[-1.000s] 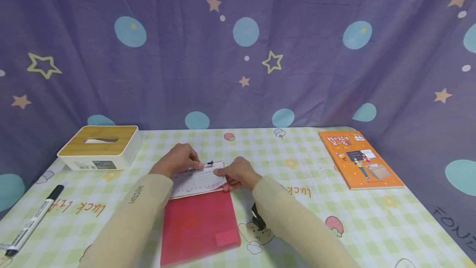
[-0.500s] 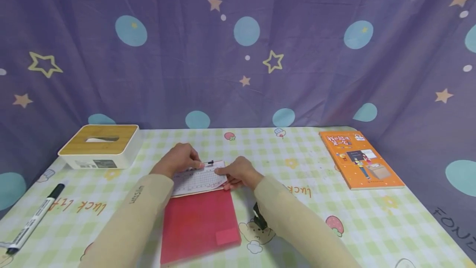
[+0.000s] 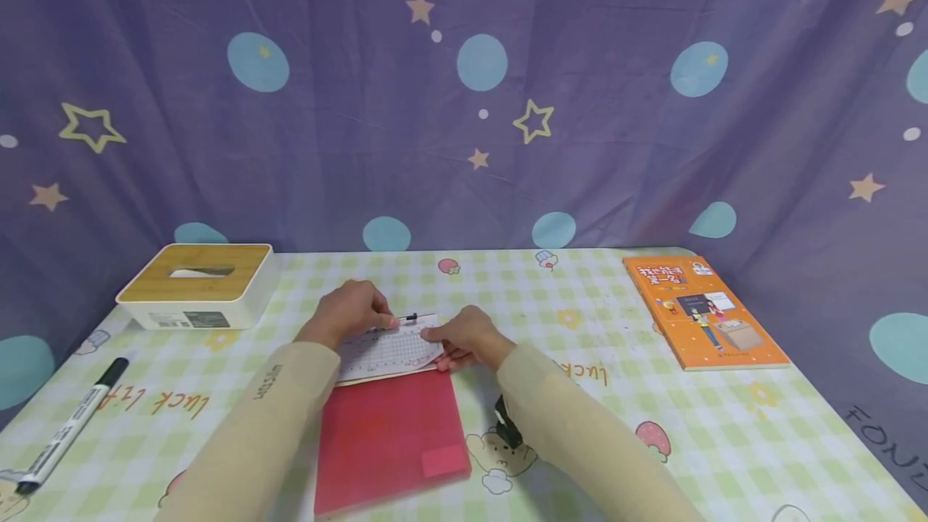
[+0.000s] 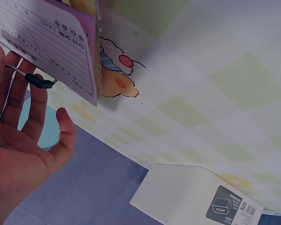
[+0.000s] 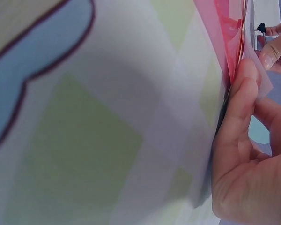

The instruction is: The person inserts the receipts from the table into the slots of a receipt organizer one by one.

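A red folder (image 3: 391,441) lies on the table in front of me, with white printed sheets (image 3: 391,353) over its far part. At their far edge is a metal clip with black tips (image 4: 39,80). My left hand (image 3: 346,314) holds the clip's wire lever between thumb and fingers. My right hand (image 3: 470,337) pinches the sheets at their right edge, thumb on top and fingers underneath. In the right wrist view, a sheet corner (image 5: 264,77) bends up near the right fingers. The hands hide part of the clip and paper edges.
A white tissue box (image 3: 196,288) with a wooden lid stands at the back left. The marker (image 3: 68,429) lies at the left, the orange book (image 3: 703,312) at the right. A checked cloth (image 3: 580,441) covers the table; a purple curtain (image 3: 464,192) hangs behind.
Both hands keep almost the same position on the clip and sheets. The whole head view has shifted very slightly.
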Demonstrator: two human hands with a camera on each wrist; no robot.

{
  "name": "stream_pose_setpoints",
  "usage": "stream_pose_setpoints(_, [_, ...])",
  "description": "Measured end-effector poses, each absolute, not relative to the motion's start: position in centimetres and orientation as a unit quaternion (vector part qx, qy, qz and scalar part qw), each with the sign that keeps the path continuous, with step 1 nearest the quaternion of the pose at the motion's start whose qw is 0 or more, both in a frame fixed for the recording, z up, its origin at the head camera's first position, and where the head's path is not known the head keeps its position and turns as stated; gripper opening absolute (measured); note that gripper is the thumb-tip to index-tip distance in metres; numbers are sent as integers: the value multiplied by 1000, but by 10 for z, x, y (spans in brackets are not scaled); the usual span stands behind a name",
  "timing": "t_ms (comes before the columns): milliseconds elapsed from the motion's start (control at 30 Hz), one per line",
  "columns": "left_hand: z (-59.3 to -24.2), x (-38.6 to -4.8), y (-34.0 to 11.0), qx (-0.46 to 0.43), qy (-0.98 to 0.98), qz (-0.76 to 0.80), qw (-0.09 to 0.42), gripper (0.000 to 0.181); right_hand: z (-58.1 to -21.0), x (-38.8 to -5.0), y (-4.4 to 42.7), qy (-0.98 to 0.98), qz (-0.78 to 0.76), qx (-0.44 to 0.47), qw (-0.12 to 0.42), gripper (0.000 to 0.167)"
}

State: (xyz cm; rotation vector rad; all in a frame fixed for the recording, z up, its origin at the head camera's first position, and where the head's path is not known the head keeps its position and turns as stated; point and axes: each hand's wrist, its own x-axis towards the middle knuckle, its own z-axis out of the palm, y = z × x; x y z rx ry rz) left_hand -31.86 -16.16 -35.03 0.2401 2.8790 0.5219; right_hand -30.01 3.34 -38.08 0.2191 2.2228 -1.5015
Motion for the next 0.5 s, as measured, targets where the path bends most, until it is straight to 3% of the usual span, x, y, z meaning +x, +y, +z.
stream_pose_setpoints(500, [-356,-311,-161,88,977,179,72,19,-382,-300,35,798,-553,74,227,29])
